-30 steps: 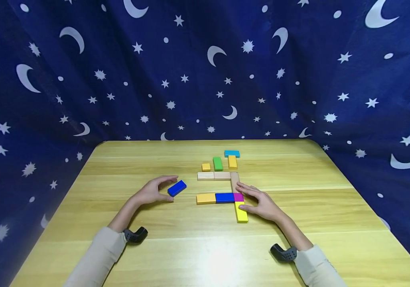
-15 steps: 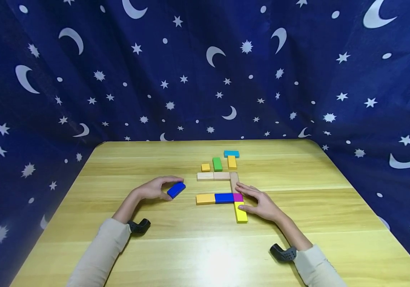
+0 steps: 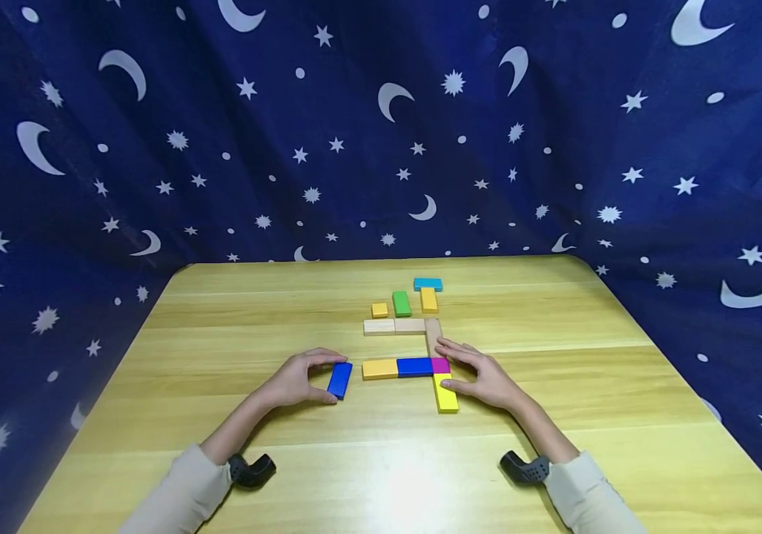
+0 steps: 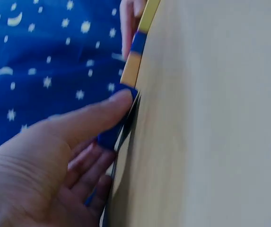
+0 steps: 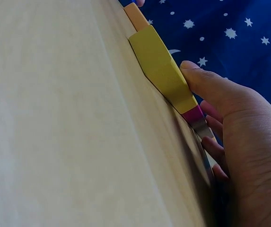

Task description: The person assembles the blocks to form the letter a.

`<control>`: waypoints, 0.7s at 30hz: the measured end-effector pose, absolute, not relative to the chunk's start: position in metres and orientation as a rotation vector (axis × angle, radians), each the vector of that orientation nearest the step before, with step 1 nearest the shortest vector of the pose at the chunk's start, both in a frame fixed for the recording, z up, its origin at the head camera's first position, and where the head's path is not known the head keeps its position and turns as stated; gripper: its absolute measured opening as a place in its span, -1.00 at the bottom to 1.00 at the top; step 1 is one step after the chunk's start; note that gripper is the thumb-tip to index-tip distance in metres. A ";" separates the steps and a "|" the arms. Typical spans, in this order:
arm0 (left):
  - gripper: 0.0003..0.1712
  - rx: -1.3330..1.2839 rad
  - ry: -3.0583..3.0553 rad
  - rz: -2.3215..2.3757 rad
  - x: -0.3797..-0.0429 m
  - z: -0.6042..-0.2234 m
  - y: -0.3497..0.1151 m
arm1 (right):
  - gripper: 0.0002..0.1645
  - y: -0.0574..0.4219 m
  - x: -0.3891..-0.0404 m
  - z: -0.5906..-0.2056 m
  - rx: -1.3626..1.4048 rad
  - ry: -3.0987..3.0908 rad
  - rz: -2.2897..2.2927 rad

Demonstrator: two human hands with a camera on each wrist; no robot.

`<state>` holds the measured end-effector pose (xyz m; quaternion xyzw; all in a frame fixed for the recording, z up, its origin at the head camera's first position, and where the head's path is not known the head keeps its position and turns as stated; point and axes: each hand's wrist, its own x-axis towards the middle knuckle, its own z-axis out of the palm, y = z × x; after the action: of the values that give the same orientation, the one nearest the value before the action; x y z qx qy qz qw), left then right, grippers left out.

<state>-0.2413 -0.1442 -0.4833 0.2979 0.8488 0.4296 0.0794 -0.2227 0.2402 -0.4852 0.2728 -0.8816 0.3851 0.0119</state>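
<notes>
In the head view my left hand pinches a loose blue block by its two ends, thumb at the near end and fingers at the far end. The left wrist view shows the thumb over this blue block, close over the table. My right hand rests along a joined line of blocks. Its thumb touches the yellow block and its fingertips lie on the plain wooden block. A magenta block sits between them. Leftward from it run a second blue block and an orange block.
Two pale wooden blocks extend left from the far end of the line. Behind them lie a small orange block, a green block, a longer orange block and a light blue block. A starry curtain hangs behind the table.
The left hand has closed on the loose blue block and brought it nearer the orange block, turning it more toward upright in the head view. The right hand stays in place.
</notes>
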 end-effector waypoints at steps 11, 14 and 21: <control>-0.24 0.918 2.717 1.236 -0.216 -0.489 -0.122 | -0.24 0.239 -0.224 -0.485 0.869 -2.746 1.198; -0.20 0.915 2.725 1.238 -0.215 -0.491 -0.120 | -0.24 0.240 -0.224 -0.486 0.869 -2.747 1.193; -0.11 0.942 2.740 1.277 -0.214 -0.493 -0.116 | -0.24 0.240 -0.224 -0.486 0.861 -2.759 1.175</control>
<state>-0.2144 -0.1163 -0.4935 0.2976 0.8653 0.4031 -0.0125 -0.2239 0.2403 -0.4858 0.2760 -0.8843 0.3765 0.0109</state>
